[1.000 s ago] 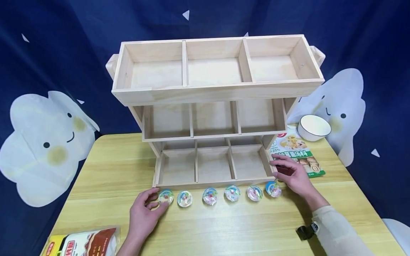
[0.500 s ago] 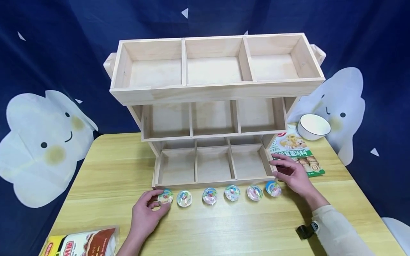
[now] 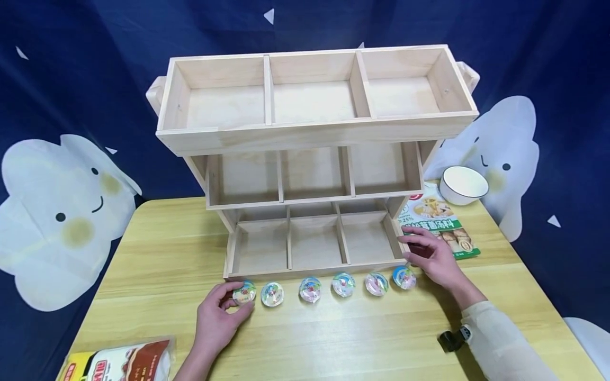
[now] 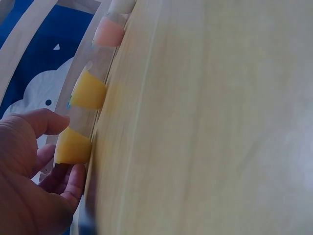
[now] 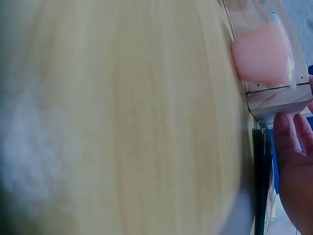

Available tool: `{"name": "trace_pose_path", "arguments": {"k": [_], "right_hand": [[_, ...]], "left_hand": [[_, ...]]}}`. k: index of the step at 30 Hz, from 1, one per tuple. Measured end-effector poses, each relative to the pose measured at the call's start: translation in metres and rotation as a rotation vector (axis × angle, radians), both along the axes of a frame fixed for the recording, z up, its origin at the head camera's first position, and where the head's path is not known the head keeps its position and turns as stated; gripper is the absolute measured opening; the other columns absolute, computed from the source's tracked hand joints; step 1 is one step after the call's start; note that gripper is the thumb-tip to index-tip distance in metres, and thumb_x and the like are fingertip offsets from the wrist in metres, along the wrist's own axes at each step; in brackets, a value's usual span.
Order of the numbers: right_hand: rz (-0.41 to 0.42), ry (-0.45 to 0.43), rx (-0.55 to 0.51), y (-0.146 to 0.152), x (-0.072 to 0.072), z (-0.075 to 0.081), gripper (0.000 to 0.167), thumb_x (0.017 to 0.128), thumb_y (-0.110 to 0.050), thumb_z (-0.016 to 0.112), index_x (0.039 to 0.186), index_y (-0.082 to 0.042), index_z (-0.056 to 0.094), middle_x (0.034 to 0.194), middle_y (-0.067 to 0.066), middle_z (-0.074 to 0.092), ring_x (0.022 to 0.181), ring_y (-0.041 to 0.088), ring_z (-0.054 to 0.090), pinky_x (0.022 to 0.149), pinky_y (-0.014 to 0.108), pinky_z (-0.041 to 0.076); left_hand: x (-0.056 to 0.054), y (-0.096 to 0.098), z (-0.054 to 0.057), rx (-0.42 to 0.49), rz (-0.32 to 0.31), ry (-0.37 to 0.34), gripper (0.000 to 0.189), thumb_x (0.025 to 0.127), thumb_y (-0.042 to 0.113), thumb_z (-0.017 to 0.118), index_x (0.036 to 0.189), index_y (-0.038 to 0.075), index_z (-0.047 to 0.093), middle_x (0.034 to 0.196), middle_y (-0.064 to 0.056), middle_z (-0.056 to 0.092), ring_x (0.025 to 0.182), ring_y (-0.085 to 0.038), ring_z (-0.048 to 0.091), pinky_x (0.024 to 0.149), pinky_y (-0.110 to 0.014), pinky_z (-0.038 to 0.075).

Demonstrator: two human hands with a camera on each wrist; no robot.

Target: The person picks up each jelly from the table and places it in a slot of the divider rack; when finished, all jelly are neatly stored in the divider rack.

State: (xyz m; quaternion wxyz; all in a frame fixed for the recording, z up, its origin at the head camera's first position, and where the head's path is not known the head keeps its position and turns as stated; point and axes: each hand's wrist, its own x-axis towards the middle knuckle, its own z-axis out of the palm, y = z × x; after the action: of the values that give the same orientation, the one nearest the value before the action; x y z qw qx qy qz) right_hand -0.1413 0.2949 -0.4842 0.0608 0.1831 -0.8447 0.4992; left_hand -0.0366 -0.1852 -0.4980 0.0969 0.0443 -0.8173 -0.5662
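Several small jelly cups with printed film lids stand in a row before a three-tier wooden organizer [image 3: 314, 135]. My left hand [image 3: 216, 320] holds the leftmost jelly cup [image 3: 245, 292] between thumb and fingers; in the left wrist view this cup [image 4: 73, 148] has yellow contents and stays at table level. Beside it stands another yellow jelly cup [image 4: 89, 91]. On the other side, my right hand [image 3: 437, 260] rests its fingertips against the organizer's lower right side. The rightmost jelly cup [image 3: 404, 277], pink in the right wrist view, stands just left of that thumb.
A green-and-white food packet [image 3: 436, 219] lies right of the organizer, with a white bowl [image 3: 463, 185] at its back corner. At the table's front left is a red, white and yellow bag [image 3: 119, 362]. A dark blue curtain [image 3: 314, 21] hangs behind.
The fingers of my left hand have moved slightly right and closed around the leftmost jelly cup. My right hand keeps its place at the organizer. The head view has shifted a little.
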Motion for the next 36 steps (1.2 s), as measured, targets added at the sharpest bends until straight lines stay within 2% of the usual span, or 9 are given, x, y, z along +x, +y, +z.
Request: {"name": "trace_pose_path", "arguments": {"k": [2,7,9,21,36], "right_hand": [[0.003,0.000,0.000,-0.005,0.003,0.009,0.035,0.082,0.014,0.072,0.116,0.005,0.069,0.136,0.024,0.052,0.122,0.038,0.049,0.097,0.012,0.040],[0.013,-0.003,-0.006,-0.005,0.003,0.012,0.034,0.084,0.013,0.071,0.116,0.005,0.069,0.136,0.021,0.052,0.120,0.042,0.050,0.096,0.012,0.041],[0.017,-0.005,-0.012,-0.001,0.000,0.004,0.034,0.085,0.011,0.072,0.117,0.002,0.070,0.137,0.018,0.052,0.121,0.036,0.051,0.097,0.013,0.042],[0.012,-0.018,-0.016,0.000,0.001,0.002,0.034,0.085,0.010,0.071,0.118,0.001,0.070,0.138,0.020,0.052,0.124,0.037,0.048,0.098,0.013,0.040],[0.015,-0.031,-0.019,-0.001,0.001,0.002,0.035,0.086,0.011,0.070,0.119,0.003,0.069,0.139,0.021,0.050,0.124,0.040,0.047,0.096,0.013,0.042]], "left_hand": [[0.000,0.000,-0.001,0.002,-0.002,0.012,0.046,0.066,-0.017,0.083,0.107,-0.003,0.069,0.098,-0.011,0.061,0.075,-0.016,0.065,0.070,-0.022,0.058],[0.000,0.001,-0.002,0.009,0.007,0.023,0.046,0.065,-0.018,0.084,0.106,-0.003,0.069,0.098,-0.011,0.061,0.074,-0.016,0.064,0.071,-0.022,0.058],[0.000,0.001,-0.003,0.008,0.012,0.023,0.045,0.065,-0.017,0.084,0.106,-0.003,0.069,0.098,-0.011,0.061,0.074,-0.015,0.064,0.071,-0.022,0.057],[0.001,0.002,-0.004,0.032,0.024,0.044,0.046,0.064,-0.018,0.084,0.104,-0.003,0.070,0.097,-0.011,0.062,0.075,-0.018,0.064,0.074,-0.019,0.056],[0.007,0.002,-0.006,0.164,0.034,0.120,0.048,0.063,-0.024,0.082,0.105,-0.006,0.069,0.104,-0.016,0.062,0.084,-0.015,0.065,0.079,-0.022,0.057]]}}
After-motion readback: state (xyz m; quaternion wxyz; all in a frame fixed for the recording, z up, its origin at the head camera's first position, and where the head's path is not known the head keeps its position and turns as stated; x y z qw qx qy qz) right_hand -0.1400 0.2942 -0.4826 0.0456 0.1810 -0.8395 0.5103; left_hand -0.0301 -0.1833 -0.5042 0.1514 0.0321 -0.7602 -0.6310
